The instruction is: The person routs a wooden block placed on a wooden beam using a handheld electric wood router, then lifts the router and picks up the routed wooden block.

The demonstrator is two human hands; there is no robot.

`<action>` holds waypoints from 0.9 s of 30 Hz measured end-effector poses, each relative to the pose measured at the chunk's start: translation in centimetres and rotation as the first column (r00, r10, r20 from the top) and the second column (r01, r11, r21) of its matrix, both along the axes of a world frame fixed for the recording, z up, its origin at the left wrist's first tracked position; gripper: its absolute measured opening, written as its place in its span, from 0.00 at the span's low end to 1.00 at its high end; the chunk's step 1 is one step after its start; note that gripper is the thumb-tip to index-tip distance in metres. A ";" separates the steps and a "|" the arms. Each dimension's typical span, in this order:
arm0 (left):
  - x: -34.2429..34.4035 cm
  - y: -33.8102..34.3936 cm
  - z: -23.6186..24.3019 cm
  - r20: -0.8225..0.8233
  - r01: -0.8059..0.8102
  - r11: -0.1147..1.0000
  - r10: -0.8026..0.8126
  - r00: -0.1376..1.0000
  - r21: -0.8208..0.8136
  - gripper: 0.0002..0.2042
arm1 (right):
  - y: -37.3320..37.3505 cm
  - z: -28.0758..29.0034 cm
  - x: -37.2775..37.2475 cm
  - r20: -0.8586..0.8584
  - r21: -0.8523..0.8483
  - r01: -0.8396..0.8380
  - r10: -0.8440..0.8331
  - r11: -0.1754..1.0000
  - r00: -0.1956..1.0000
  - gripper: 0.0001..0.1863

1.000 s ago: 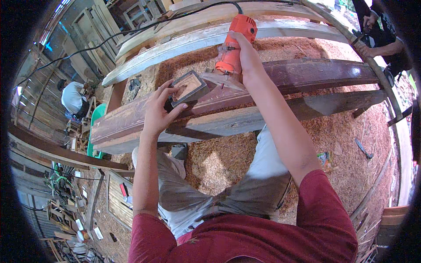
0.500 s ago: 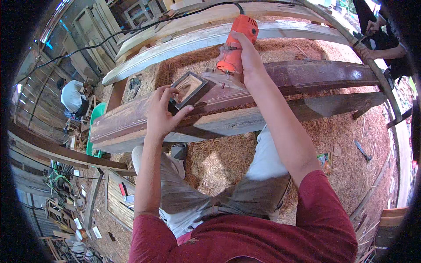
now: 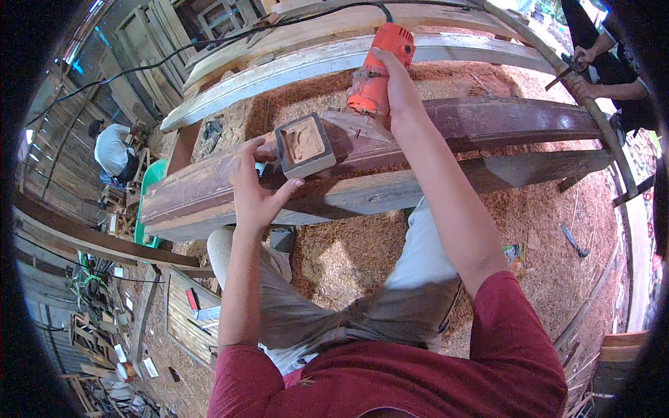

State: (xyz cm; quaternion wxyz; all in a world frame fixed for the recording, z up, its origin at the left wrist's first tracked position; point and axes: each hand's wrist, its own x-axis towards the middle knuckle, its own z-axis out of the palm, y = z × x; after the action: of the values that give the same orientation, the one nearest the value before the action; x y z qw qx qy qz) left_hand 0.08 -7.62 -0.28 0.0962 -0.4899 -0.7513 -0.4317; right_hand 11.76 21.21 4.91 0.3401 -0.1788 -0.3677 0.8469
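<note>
Your right grip (image 3: 402,90) is clasping the orange router (image 3: 369,90) round its body, while your left grip (image 3: 252,188) is standing spread just beside the hollowed block (image 3: 311,168), its contact impossible to confirm. The block is resting on the reddish-brown bench (image 3: 502,123), and sound handling is calling for steady support with fingers kept clear of the router's base (image 3: 348,124). The block's dark rim is framing a pale, rough-cut recess, the base is showing clear and flat, and shavings (image 3: 334,254) are lying below.

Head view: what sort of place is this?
Probably a woodworking shop: shavings cover much of the ground, long planks stretch across it, and the right hand grips an orange power tool.
</note>
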 end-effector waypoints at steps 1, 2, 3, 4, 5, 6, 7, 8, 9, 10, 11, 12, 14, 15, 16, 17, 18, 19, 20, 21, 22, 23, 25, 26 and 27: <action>-0.1 0.0 -0.1 0.001 0.002 1.000 -0.002 1.000 0.001 0.48 | 0.1 -0.2 -0.1 0.001 0.001 0.002 -0.002 1.000 1.000 0.24; -0.2 0.0 -0.2 -0.042 -0.007 1.000 0.008 0.999 0.006 0.49 | 0.3 -0.3 -0.2 0.008 -0.004 0.029 -0.029 1.000 1.000 0.24; -0.4 0.0 -0.3 -0.086 -0.016 1.000 0.017 0.996 0.012 0.49 | 0.4 -0.4 -0.4 0.015 -0.010 0.057 -0.057 0.998 0.998 0.24; -0.7 -0.1 -0.5 -0.085 -0.017 1.000 0.018 0.996 0.012 0.49 | 0.5 -0.5 -0.5 0.016 -0.009 0.056 -0.056 0.998 0.998 0.24; -0.9 -0.2 -0.7 -0.084 -0.006 1.000 0.007 0.996 0.021 0.49 | 0.6 -0.6 -0.6 0.017 0.000 0.058 -0.058 0.998 0.998 0.24; -1.1 -0.2 -0.8 -0.082 0.005 1.000 -0.003 0.997 0.030 0.50 | 0.7 -0.7 -0.7 0.017 0.010 0.059 -0.059 0.998 0.998 0.24; -1.2 -0.2 -0.8 -0.081 0.007 1.000 -0.004 0.997 0.030 0.50 | 0.9 -0.8 -0.8 0.018 0.010 0.060 -0.060 0.998 0.998 0.24; -1.1 -0.2 -0.7 -0.053 0.018 1.000 -0.018 0.998 0.005 0.51 | 1.1 -0.9 -0.9 0.015 -0.001 0.052 -0.052 0.999 0.999 0.24; -1.1 -0.2 -0.6 -0.025 0.030 0.999 -0.031 0.999 -0.021 0.52 | 1.3 -1.1 -1.0 0.011 -0.012 0.043 -0.043 0.999 0.999 0.24; -1.2 -0.1 -0.6 -0.025 0.029 0.999 -0.030 0.999 -0.021 0.52 | 1.3 -1.1 -1.0 0.011 -0.012 0.042 -0.042 0.999 0.999 0.24; -1.3 -0.1 -0.7 -0.052 0.030 0.999 -0.032 0.998 -0.037 0.51 | 1.4 -1.2 -0.9 -0.004 0.006 0.015 -0.015 1.000 1.000 0.25; -1.4 0.0 -0.7 -0.078 0.031 0.998 -0.035 0.996 -0.054 0.51 | 1.4 -1.3 -0.9 -0.018 0.025 -0.011 0.012 1.000 1.000 0.26; -1.2 0.1 -0.4 -0.095 0.021 0.998 -0.028 0.995 -0.066 0.51 | 1.1 -1.1 -0.8 -0.009 0.022 -0.014 0.015 1.000 1.000 0.26; -1.0 0.1 -0.2 -0.112 0.013 0.997 -0.021 0.993 -0.077 0.51 | 1.0 -1.0 -0.8 0.001 0.019 -0.017 0.017 1.000 1.000 0.26; -0.9 0.3 -0.1 -0.112 0.014 0.997 -0.023 0.993 -0.077 0.51 | 1.1 -1.0 -0.8 0.001 0.020 -0.015 0.015 1.000 1.000 0.26; -0.9 0.4 0.0 -0.116 0.015 0.997 -0.025 0.993 -0.081 0.50 | 1.2 -1.1 -0.8 -0.007 0.016 -0.019 0.019 1.000 1.000 0.26; -0.8 0.5 0.0 -0.120 0.016 0.996 -0.027 0.992 -0.086 0.50 | 1.4 -1.1 -0.8 -0.014 0.012 -0.023 0.023 1.000 1.000 0.26; -0.7 0.6 0.0 -0.120 0.016 0.996 -0.026 0.992 -0.086 0.50 | 1.4 -1.1 -0.8 -0.014 0.011 -0.023 0.023 1.000 1.000 0.26; -0.6 0.6 0.0 -0.127 0.011 0.996 -0.022 0.992 -0.088 0.50 | 1.4 -1.0 -0.8 -0.008 0.021 -0.017 0.017 1.000 1.000 0.26; -0.6 0.7 0.0 -0.134 0.006 0.996 -0.018 0.991 -0.089 0.49 | 1.4 -1.0 -0.8 -0.002 0.030 -0.011 0.011 0.999 1.000 0.26; -0.5 0.7 0.0 -0.135 0.006 0.996 -0.018 0.991 -0.090 0.49 | 1.3 -0.9 -0.7 -0.003 0.030 -0.010 0.010 1.000 1.000 0.26; -0.5 0.8 -0.1 -0.125 0.013 0.996 -0.024 0.992 -0.085 0.49 | 1.2 -0.9 -0.6 -0.008 0.027 -0.011 0.011 1.000 1.000 0.26; -0.4 0.9 -0.1 -0.117 0.021 0.997 -0.030 0.993 -0.081 0.49 | 1.2 -0.8 -0.6 -0.015 0.024 -0.010 0.011 1.000 1.000 0.26; -0.4 1.0 -0.1 -0.114 0.022 0.997 -0.031 0.993 -0.080 0.48 | 1.2 -0.8 -0.6 -0.014 0.010 -0.013 0.013 1.000 1.000 0.26; -0.4 1.1 -0.2 -0.111 0.023 0.997 -0.032 0.993 -0.079 0.47 | 1.2 -0.8 -0.6 -0.013 -0.004 -0.015 0.015 1.000 1.000 0.27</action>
State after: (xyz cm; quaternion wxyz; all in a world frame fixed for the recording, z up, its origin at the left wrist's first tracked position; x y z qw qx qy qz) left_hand -0.32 -6.55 -0.43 0.1131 -0.5268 -0.7542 -0.3753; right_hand 11.18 22.37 4.12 0.3358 -0.1712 -0.3650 0.8513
